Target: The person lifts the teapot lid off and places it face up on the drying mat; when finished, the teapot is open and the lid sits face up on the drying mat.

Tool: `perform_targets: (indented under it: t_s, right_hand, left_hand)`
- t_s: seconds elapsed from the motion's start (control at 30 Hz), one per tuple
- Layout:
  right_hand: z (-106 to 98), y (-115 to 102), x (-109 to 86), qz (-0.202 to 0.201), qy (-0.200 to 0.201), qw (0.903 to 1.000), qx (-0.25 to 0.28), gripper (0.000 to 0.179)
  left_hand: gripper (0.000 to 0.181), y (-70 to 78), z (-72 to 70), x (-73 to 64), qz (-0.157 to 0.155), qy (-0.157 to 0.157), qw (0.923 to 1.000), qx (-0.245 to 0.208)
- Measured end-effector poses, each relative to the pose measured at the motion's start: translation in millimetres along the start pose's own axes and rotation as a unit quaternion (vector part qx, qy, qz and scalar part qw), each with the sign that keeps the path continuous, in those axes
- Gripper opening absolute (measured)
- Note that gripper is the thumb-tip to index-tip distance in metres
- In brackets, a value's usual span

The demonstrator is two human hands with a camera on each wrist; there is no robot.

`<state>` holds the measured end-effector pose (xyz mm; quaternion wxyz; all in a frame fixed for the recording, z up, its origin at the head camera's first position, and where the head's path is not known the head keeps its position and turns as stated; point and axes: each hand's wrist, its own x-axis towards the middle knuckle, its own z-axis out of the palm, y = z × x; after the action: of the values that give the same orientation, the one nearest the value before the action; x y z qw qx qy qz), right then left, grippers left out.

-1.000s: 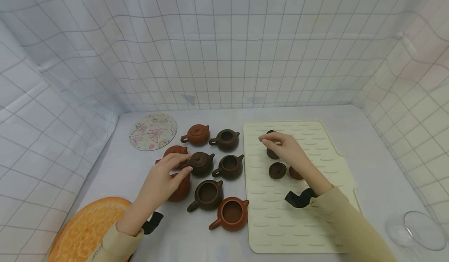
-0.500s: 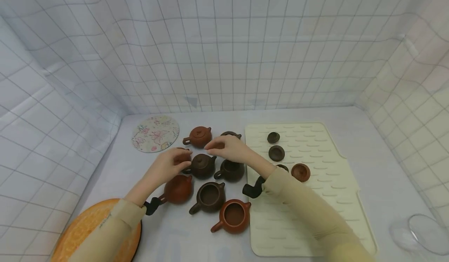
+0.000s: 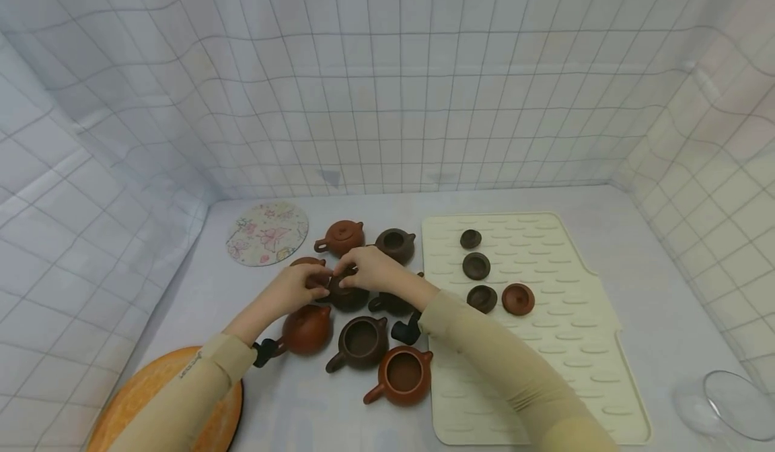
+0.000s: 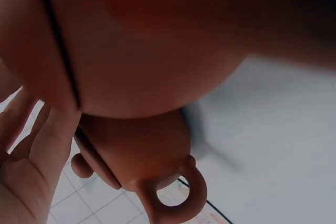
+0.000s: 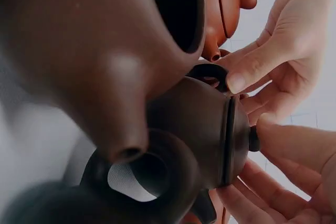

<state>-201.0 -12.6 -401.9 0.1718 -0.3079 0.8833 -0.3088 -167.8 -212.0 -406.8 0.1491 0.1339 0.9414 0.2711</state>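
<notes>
A dark brown teapot (image 3: 351, 301), its lid (image 5: 240, 148) on, stands among the other teapots. My right hand (image 3: 378, 270) reaches over it from the right. In the right wrist view its thumb touches the lid's knob (image 5: 254, 139) while the fingers lie at the lid's edge. From the left, my left hand (image 3: 293, 287) holds the same teapot at its handle (image 5: 210, 71), thumb against it. A lidded red teapot (image 3: 307, 331) sits just below the left wrist, partly filling the left wrist view. The right forearm partly hides an open dark teapot (image 3: 390, 303).
Lidless teapots, two dark (image 3: 395, 240) (image 3: 360, 340) and one red (image 3: 404, 374), stand nearby. Several loose lids (image 3: 476, 266) lie on a cream mat (image 3: 545, 371) at right. A floral disc (image 3: 268, 233), an orange round mat (image 3: 145, 385) and a clear glass (image 3: 735, 405) lie around.
My right hand has moved left from the lids on the mat to the dark teapot's lid. The left hand has shifted slightly and closed in on its handle.
</notes>
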Motion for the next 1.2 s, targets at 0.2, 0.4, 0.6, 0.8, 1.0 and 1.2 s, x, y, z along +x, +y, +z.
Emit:
perform_targets:
  t_s: [0.2,0.4,0.6,0.8,1.0,1.2]
  right_hand:
    - [1,-1,0.3,0.0,0.013,0.9998,-0.015,0.021]
    - [3,1,1.2,-0.015,0.024,0.9995,-0.016,0.018]
    - [4,3,0.9,-0.017,0.035,0.9992,0.001,0.016]
    - [2,9,-1.0,0.004,0.05,0.9977,0.046,0.02]
    - [-10,16,-8.0,0.042,0.046,0.98,0.189,0.026]
    - [-28,27,-21.2,0.073,0.027,0.8875,0.454,0.034]
  left_hand:
    - [0.037,-3.2,3.0,1.6,-0.001,0.016,0.9996,0.024]
    - [0.037,-3.3,5.1,2.9,-0.012,0.024,0.9992,0.029]
    - [0.036,-2.1,5.4,2.2,-0.017,0.027,0.9992,0.026]
    - [0.032,-0.7,4.4,2.4,-0.022,0.02,0.9994,0.018]
    - [0.033,0.2,4.0,2.5,-0.025,0.018,0.9991,0.03]
    - [0.037,0.2,4.4,3.0,-0.022,0.023,0.9988,0.037]
